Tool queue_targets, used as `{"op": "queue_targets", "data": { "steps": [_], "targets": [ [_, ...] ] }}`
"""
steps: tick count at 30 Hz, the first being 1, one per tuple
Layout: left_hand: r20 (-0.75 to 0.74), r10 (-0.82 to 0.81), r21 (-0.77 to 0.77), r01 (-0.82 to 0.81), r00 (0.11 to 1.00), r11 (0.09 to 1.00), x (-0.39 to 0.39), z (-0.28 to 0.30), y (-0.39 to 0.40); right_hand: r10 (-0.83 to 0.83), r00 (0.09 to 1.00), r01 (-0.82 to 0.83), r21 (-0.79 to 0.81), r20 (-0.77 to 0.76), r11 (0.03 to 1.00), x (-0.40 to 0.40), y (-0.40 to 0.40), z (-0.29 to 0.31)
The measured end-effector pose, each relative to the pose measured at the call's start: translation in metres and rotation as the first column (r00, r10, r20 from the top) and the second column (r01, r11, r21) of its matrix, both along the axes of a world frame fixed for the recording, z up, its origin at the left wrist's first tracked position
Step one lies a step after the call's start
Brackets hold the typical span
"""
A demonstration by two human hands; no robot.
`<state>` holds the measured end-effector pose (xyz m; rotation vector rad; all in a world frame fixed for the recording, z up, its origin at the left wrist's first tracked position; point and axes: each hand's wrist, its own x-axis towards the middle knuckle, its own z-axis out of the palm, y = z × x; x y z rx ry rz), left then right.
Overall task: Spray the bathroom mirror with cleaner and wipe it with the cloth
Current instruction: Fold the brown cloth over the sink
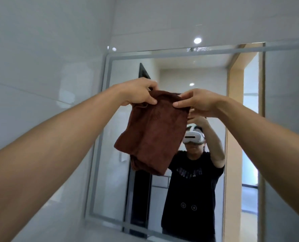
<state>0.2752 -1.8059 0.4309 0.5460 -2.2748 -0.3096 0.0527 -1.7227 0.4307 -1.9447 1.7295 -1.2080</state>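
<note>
A brown cloth (152, 131) hangs folded in front of the bathroom mirror (241, 119), held up by its top edge. My left hand (138, 92) pinches the cloth's upper left corner. My right hand (196, 102) pinches its upper right corner. Both arms reach forward and up, with the cloth hanging just short of the glass around the mirror's middle height. The mirror has a frosted border strip and reflects a person in a dark T-shirt with a white headset. No spray bottle is in view.
Glossy white wall tiles (40, 67) fill the left side and the space above the mirror. A white tiled wall (288, 119) stands to the right of the mirror. The reflection shows a doorway and a dark door frame behind.
</note>
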Motion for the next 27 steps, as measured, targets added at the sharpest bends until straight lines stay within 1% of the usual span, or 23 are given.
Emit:
{"op": "queue_targets", "data": {
  "steps": [3, 7, 10, 13, 16, 21, 25, 27],
  "targets": [
    [0.028, 0.087, 0.035, -0.088, 0.996, 0.995, 0.023, -0.011, 0.003, -0.034, 0.999, 0.033, -0.018, -0.036, 0.999, 0.024, -0.006, -0.002],
    [0.108, 0.160, 0.073, -0.169, 0.981, 0.983, 0.052, -0.022, 0.007, -0.053, 0.985, 0.042, -0.073, -0.165, 0.996, 0.051, -0.007, -0.011],
    [0.190, 0.200, 0.098, -0.221, 0.961, 0.970, 0.071, -0.036, 0.016, -0.039, 0.983, 0.033, -0.038, -0.182, 0.999, 0.069, -0.005, -0.029],
    [0.222, 0.266, 0.059, -0.286, 0.938, 0.957, 0.086, -0.060, 0.025, -0.022, 0.979, 0.031, 0.044, -0.201, 0.999, 0.089, -0.005, -0.053],
    [0.251, 0.316, 0.053, -0.339, 0.915, 0.939, 0.101, -0.096, 0.027, -0.011, 0.985, 0.029, 0.107, -0.171, 0.994, 0.113, -0.006, -0.083],
    [0.326, 0.172, 0.238, -0.257, 0.930, 0.937, 0.135, -0.155, 0.004, -0.097, 0.984, 0.120, 0.148, -0.152, 0.982, 0.151, -0.013, -0.141],
    [0.398, 0.013, 0.290, -0.139, 0.917, 0.947, 0.155, -0.196, -0.007, -0.112, 0.987, 0.137, 0.223, -0.118, 0.965, 0.173, -0.013, -0.186],
    [0.407, -0.034, 0.301, -0.099, 0.913, 0.948, 0.164, -0.215, -0.014, -0.123, 0.987, 0.145, 0.245, -0.100, 0.959, 0.182, -0.010, -0.206]
  ]
}}
